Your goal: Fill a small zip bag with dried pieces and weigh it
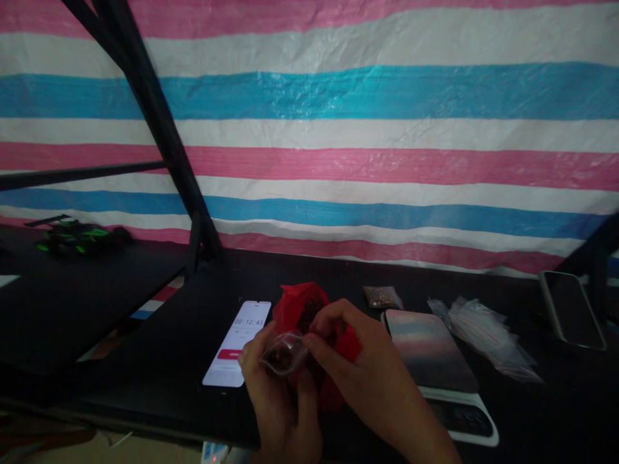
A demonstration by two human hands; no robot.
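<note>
Left hand (278, 393) pinches a small clear baggie (285, 354) of dark bits. Right hand (367, 374) fingers close on its top, right over the red bag (294, 306).

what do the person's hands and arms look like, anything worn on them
Both are bare: the left hand and right hand show no gloves, rings or watch, and no sleeve shows on either forearm up to the frame edge. The light is dim, so finer marks on the fingers cannot be made out.
</note>
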